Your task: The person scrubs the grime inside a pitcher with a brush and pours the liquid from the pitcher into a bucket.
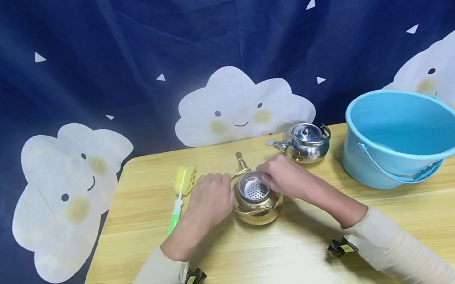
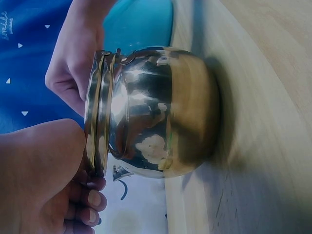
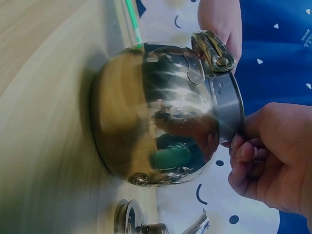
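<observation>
A shiny gold teapot (image 1: 264, 217) stands upright on the table, its spout pointing away from me. In its mouth sits a silver strainer (image 1: 255, 189) with a perforated bottom, its rim raised above the pot in the right wrist view. My right hand (image 1: 283, 175) pinches that rim between thumb and fingers. On the other side, my left hand (image 1: 212, 196) holds the gold handle (image 2: 101, 112), which lies folded down by the opening. The left fingertips (image 2: 95, 199) show below the handle in the left wrist view.
Behind on the right is a smaller silver teapot (image 1: 307, 145) with its lid on. A light-blue bucket (image 1: 380, 159) stands at the right. Left of the gold teapot lies a yellow sponge brush (image 1: 184, 179) with a green-and-white handle. A dark-blue curtain (image 1: 194, 30) hangs behind the wooden table (image 1: 245, 265).
</observation>
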The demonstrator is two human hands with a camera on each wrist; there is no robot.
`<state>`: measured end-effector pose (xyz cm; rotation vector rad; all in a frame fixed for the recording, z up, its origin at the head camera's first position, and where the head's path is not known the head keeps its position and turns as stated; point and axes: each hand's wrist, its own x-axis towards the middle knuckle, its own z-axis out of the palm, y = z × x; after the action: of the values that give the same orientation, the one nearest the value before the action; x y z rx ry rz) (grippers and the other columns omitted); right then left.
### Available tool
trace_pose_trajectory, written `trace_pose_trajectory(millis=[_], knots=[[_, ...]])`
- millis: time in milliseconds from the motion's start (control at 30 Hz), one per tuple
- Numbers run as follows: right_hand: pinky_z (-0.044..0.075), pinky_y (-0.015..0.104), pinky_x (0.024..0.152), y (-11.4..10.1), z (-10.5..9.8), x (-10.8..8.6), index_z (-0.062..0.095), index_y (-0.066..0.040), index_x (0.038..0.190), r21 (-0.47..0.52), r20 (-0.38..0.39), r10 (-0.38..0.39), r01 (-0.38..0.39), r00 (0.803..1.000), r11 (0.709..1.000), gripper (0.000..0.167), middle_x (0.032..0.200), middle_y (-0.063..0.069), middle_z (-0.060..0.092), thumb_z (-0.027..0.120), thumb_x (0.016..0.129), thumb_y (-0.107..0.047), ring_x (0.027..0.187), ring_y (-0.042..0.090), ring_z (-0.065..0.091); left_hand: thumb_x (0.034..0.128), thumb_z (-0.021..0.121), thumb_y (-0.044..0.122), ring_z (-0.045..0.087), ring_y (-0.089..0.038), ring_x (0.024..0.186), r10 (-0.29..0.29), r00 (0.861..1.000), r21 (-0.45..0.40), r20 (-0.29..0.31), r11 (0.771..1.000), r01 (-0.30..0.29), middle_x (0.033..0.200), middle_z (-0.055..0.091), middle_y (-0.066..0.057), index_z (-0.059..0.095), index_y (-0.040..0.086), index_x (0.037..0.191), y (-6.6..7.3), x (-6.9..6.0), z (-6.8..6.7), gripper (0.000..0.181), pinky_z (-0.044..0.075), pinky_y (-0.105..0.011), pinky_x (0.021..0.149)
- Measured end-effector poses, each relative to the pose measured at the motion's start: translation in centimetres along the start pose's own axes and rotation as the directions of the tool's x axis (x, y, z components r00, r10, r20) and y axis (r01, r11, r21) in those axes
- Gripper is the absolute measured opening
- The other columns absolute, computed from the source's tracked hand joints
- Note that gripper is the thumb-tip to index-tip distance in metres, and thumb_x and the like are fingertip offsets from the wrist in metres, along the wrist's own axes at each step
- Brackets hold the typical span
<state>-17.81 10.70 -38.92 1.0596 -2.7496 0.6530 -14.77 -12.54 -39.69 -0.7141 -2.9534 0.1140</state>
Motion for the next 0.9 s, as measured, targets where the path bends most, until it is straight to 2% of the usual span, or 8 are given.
trace_pose_trajectory(millis=[333, 900], knots=[[0.043, 0.016, 0.050, -0.3, -0.5, -0.1, 0.060, -0.014, 0.070, 0.015, 0.001, 0.010, -0.010, 1.000, 1.000, 0.027, 0.062, -0.004, 0.056, 0.064, 0.094, -0.001, 0.056, 0.006, 0.048, 0.1025, 0.051, 0.025, 0.050, -0.020, 0.075, 0.006, 1.000, 0.001, -0.012, 1.000, -0.006, 0.079, 0.056, -0.003, 0.062, 0.006, 0.099, 0.0, 0.0, 0.0, 0.023, 0.044, -0.033, 0.072], [0.041, 0.018, 0.049, 0.0, -1.6, -0.8, 0.052, -0.015, 0.065, 0.040, -0.052, 0.022, -0.020, 0.998, 0.999, 0.034, 0.058, -0.004, 0.052, 0.062, 0.093, 0.001, 0.053, 0.005, 0.044, 0.1000, 0.050, 0.025, 0.051, -0.019, 0.073, 0.014, 0.999, 0.010, -0.051, 1.000, -0.014, 0.078, 0.057, -0.002, 0.063, 0.007, 0.097, 0.0, -0.1, -0.1, 0.022, 0.044, -0.033, 0.070]])
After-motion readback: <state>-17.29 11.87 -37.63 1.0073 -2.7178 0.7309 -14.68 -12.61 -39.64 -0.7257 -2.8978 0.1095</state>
